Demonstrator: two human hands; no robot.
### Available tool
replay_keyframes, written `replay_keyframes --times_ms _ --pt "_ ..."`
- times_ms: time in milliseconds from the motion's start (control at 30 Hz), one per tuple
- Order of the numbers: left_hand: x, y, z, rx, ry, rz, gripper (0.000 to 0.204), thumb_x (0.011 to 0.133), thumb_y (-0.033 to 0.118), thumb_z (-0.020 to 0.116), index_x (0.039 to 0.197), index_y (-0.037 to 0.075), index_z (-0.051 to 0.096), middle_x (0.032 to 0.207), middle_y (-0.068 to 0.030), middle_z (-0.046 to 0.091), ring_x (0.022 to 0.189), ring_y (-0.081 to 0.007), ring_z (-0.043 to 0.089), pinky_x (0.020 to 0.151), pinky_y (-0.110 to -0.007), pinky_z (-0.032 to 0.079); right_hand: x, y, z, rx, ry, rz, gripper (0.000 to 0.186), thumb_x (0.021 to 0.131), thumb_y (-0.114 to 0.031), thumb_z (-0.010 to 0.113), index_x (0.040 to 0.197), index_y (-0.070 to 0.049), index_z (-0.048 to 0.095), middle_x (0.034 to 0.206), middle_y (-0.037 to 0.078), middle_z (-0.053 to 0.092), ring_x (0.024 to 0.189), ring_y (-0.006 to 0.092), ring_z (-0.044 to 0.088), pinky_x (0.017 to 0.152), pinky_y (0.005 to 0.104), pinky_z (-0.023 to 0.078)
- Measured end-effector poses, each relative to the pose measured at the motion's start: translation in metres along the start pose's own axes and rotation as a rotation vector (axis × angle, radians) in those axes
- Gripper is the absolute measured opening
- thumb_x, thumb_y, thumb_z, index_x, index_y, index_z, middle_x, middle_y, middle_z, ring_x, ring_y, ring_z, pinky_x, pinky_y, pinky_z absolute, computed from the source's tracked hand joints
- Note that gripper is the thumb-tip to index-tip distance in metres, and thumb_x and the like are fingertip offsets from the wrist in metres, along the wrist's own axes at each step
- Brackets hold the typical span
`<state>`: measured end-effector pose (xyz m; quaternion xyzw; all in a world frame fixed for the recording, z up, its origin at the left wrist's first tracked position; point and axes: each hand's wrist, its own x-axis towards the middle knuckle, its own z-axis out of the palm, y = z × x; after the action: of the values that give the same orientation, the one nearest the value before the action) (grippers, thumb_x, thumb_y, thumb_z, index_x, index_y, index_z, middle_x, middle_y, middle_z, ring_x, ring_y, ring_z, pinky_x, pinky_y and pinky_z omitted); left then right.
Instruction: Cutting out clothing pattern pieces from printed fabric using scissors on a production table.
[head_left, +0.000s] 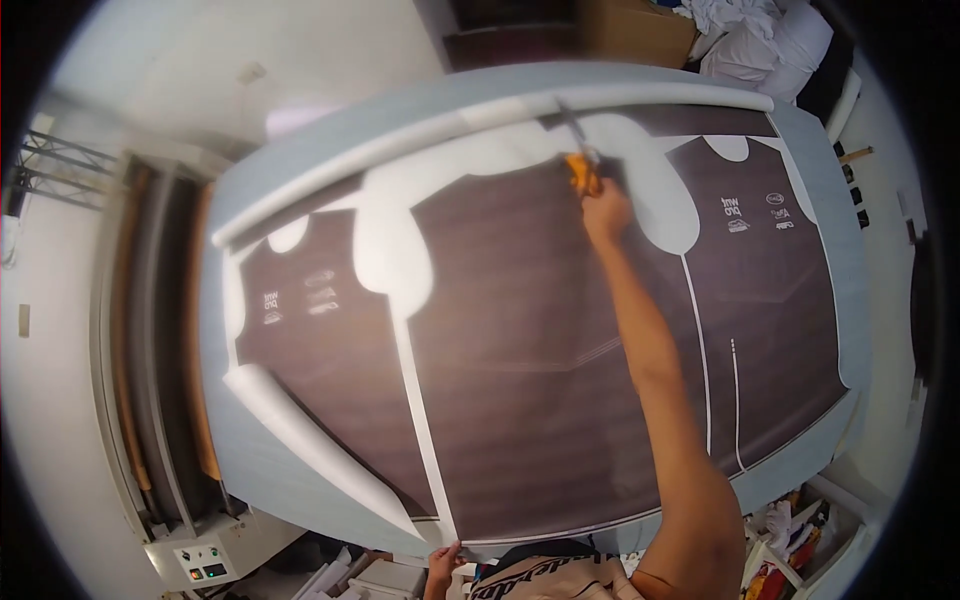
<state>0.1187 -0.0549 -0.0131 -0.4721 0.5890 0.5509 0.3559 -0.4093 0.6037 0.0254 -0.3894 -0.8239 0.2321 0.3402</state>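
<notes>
A wide printed sheet (520,400), white with dark garment pattern shapes, lies spread over the light blue table. My right arm stretches far across it, and my right hand (606,212) is closed on orange-handled scissors (581,172). Their blades, somewhat blurred, point to the rolled-up far edge (420,135) of the sheet. At the near edge my left hand (443,562) is closed, pinching the sheet's border beside a white strip between two dark shapes. The sheet's near left corner (310,445) curls over, showing its white back.
A large roller machine (165,350) with a control panel (203,563) stands along the left side of the table (840,270). A cardboard box (640,30) and white bundled cloth (770,50) are beyond the far edge. Boxes and a bin (810,540) of colourful scraps sit below the near edge.
</notes>
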Motion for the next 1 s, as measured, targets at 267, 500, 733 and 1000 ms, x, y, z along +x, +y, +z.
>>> replay_keyframes --times_ms 267,500,733,1000 --pt "-0.041 0.047 0.024 0.213 -0.081 0.059 0.03 0.099 0.037 0.063 0.112 0.01 0.066 0.09 0.0003 0.06 0.074 -0.0116 0.054 0.046 -0.025 0.036 0.01 -0.047 0.066 0.055 -0.168 -0.09 0.02 0.08 -0.018 0.075 0.097 -0.008 0.07 0.092 0.015 0.072 0.09 0.0382 0.069 0.078 0.0488 0.054" --pt "-0.031 0.036 0.007 0.213 -0.112 -0.059 0.045 0.099 0.04 0.061 0.128 0.005 0.063 0.117 -0.0071 0.065 0.102 -0.0219 0.059 0.082 -0.035 0.048 0.012 -0.069 0.113 -0.016 -0.165 0.015 0.018 0.083 -0.02 0.073 0.1 -0.013 0.072 0.094 0.015 0.074 0.093 0.0379 0.069 0.081 0.0485 0.054" --pt "-0.017 0.042 0.01 0.174 -0.159 -0.002 0.048 0.102 0.034 0.056 0.135 -0.001 0.06 0.112 -0.0156 0.064 0.096 -0.0283 0.061 0.074 -0.041 0.056 0.056 -0.068 0.12 0.181 -0.23 -0.077 0.046 0.077 -0.041 0.086 0.1 -0.004 0.07 0.095 0.015 0.074 0.093 0.0379 0.07 0.077 0.0479 0.053" --pt "-0.005 0.023 -0.009 0.038 0.052 0.043 0.05 0.105 0.046 0.047 0.124 0.003 0.062 0.101 -0.0118 0.067 0.093 -0.0249 0.064 0.083 -0.04 0.053 -0.046 0.052 -0.09 0.052 -0.098 -0.169 0.056 0.077 -0.044 0.087 0.108 -0.001 0.069 0.091 0.017 0.072 0.087 0.0395 0.069 0.075 0.0445 0.053"
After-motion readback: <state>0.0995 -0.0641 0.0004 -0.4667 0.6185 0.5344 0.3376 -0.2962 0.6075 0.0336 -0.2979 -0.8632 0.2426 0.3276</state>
